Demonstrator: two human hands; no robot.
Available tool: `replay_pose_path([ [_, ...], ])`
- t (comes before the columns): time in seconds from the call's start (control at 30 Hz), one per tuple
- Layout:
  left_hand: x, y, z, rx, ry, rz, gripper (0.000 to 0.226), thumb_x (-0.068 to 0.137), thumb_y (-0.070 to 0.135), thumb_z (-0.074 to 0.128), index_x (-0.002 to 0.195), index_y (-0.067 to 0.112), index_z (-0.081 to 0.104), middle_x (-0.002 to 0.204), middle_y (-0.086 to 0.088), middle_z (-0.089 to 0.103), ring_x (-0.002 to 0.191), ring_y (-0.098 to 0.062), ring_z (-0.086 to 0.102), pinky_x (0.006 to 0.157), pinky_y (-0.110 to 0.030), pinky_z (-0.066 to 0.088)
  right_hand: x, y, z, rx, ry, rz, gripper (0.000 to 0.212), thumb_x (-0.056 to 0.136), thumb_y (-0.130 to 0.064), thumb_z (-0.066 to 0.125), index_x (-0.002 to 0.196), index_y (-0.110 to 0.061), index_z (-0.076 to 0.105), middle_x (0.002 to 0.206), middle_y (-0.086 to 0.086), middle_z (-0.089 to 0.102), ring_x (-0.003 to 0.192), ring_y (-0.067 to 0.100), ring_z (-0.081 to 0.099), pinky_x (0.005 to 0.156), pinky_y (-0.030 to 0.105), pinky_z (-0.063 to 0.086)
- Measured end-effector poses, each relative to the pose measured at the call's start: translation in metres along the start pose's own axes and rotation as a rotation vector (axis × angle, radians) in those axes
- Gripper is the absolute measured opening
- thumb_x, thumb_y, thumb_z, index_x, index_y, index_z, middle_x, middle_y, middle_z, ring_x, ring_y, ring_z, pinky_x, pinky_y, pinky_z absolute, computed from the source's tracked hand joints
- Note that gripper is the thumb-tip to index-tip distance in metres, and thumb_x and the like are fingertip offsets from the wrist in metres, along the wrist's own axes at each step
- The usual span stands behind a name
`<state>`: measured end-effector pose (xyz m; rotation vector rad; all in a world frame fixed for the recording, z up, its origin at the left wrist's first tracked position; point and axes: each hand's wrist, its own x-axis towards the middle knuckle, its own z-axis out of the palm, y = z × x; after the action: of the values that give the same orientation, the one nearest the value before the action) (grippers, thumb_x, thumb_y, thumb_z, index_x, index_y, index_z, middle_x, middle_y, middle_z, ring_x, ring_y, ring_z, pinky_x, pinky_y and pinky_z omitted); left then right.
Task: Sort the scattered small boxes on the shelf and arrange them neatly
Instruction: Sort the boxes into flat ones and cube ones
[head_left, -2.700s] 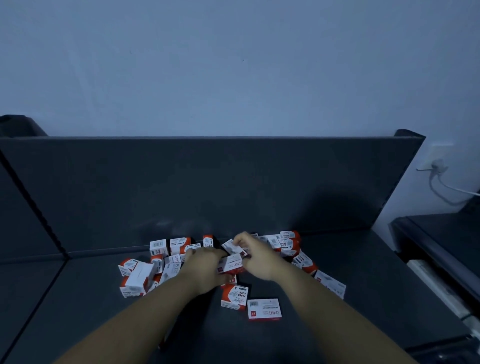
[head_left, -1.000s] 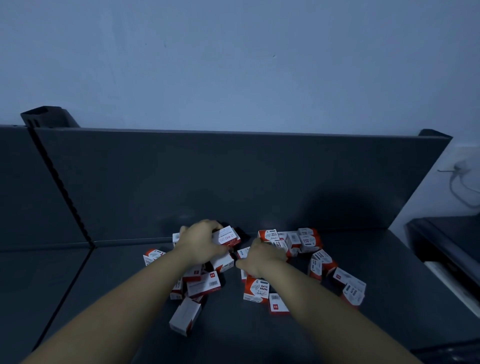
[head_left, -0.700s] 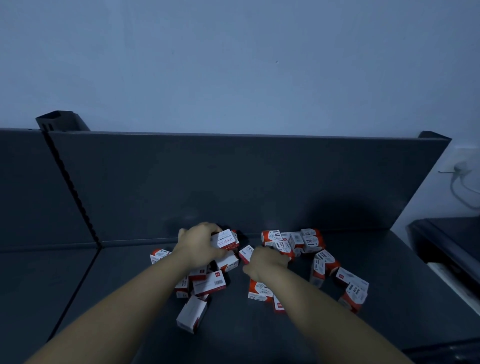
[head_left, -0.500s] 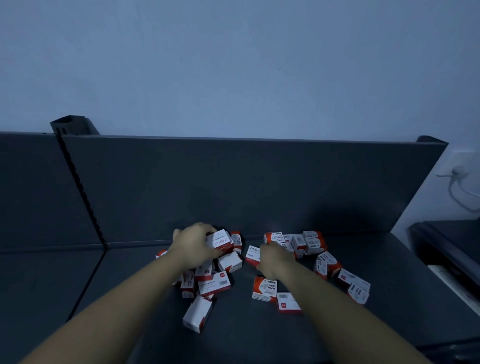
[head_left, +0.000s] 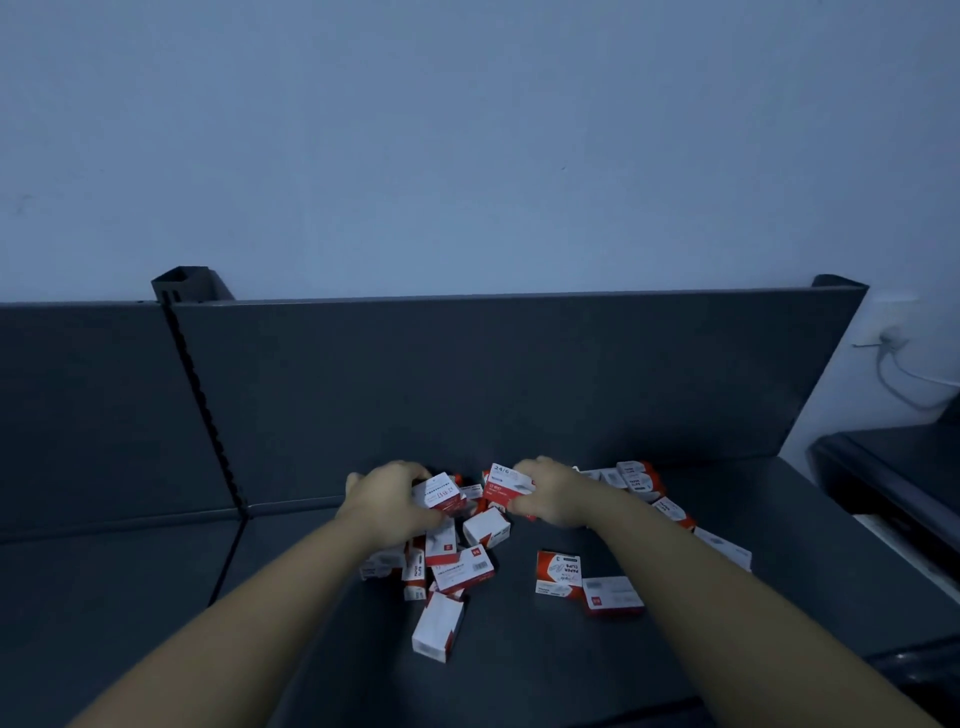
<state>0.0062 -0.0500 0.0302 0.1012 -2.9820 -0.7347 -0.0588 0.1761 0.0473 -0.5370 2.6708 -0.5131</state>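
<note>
While both hands reach into the far side of the pile, the shelf (head_left: 311, 649) lies bare on the left up to the notched upright (head_left: 202, 395), on the right out to its own edge, and in front towards the camera. The back panel (head_left: 519, 374) stands just behind the small boxes (head_left: 462, 571).

The left hand (head_left: 387, 499) curls round a white-faced box (head_left: 440, 491), whose long axis slants left to right. The right hand (head_left: 558, 493) pinches a box marked 24/6 (head_left: 506, 486), label up, lying roughly crosswise. Nearest the camera, a long white box (head_left: 438, 626) points almost straight away, and a paper-clip box (head_left: 558, 571) lies flat, its print upside down.

Both forearms cover part of the heap, and the right one cuts off the boxes along that side. The dim light leaves most of the print unreadable.
</note>
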Motion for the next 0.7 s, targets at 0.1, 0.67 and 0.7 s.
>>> replay_pose_path([
  [0.1, -0.009, -0.002, -0.003, 0.038, 0.009, -0.027, 0.034, 0.074, 0.053, 0.071, 0.100, 0.036, 0.058, 0.098, 0.018, 0.061, 0.096, -0.008, 0.054, 0.090, -0.035, 0.025, -0.002, -0.010, 0.004, -0.103, 0.002, 0.005, 0.044, 0.090, -0.042, 0.060, 0.127, -0.020, 0.052, 0.119, 0.004, 0.048, 0.110, 0.024, 0.054, 0.097, 0.043, 0.047],
  [0.67, -0.080, -0.032, -0.032, 0.090, 0.117, -0.201, 0.038, 0.073, 0.051, 0.070, 0.105, 0.033, 0.060, 0.102, 0.014, 0.062, 0.098, -0.014, 0.058, 0.090, -0.038, 0.034, -0.011, -0.059, 0.018, -0.279, 0.089, -0.246, 0.042, 0.090, -0.050, 0.057, 0.117, -0.018, 0.056, 0.110, -0.001, 0.052, 0.099, 0.018, 0.053, 0.084, 0.036, 0.049],
  [0.7, -0.085, -0.035, -0.035, 0.094, 0.125, -0.205, 0.038, 0.074, 0.051, 0.070, 0.105, 0.033, 0.060, 0.103, 0.013, 0.061, 0.098, -0.014, 0.057, 0.089, -0.037, 0.033, -0.011, -0.065, 0.021, -0.282, 0.088, -0.252, 0.043, 0.090, -0.050, 0.058, 0.118, -0.017, 0.056, 0.112, 0.000, 0.052, 0.101, 0.019, 0.054, 0.086, 0.037, 0.049],
])
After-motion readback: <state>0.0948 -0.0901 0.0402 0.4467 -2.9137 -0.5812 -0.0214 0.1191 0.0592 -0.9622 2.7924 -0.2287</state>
